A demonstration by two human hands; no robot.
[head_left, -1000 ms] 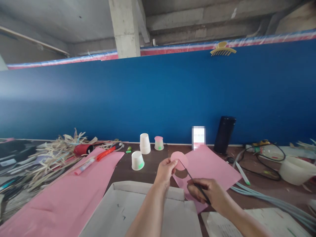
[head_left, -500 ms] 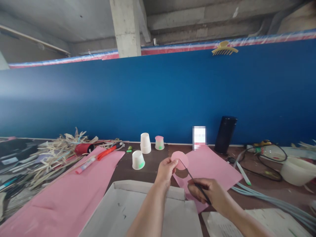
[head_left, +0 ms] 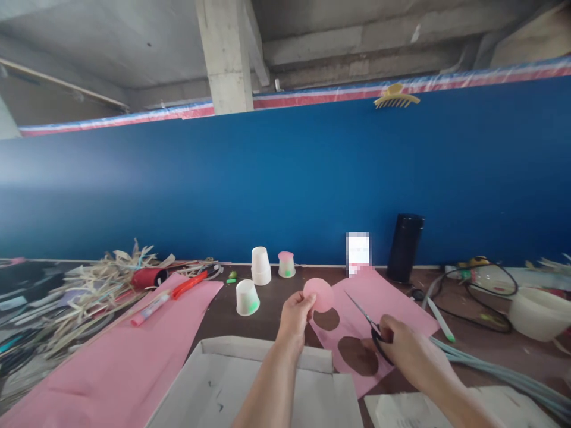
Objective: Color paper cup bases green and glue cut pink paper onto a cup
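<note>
Far to the left of the cut pink sheet (head_left: pixel 392 297) lies a heap of straw (head_left: pixel 89 285), and nearer to the sheet, still on its left, an upturned white cup (head_left: pixel 247 297). At the sheet's left edge the left hand (head_left: pixel 294 315) pinches a pink paper disc (head_left: pixel 318 295) between thumb and fingertips and holds it upright above the sheet, the other fingers curled. Two round holes show in the sheet. Over its right half the right hand (head_left: pixel 404 348) is closed through the handles of the scissors (head_left: pixel 363 312), whose thin blades point up and left across the sheet. Behind the sheet's far right corner stands a black cylinder (head_left: pixel 404 246).
</note>
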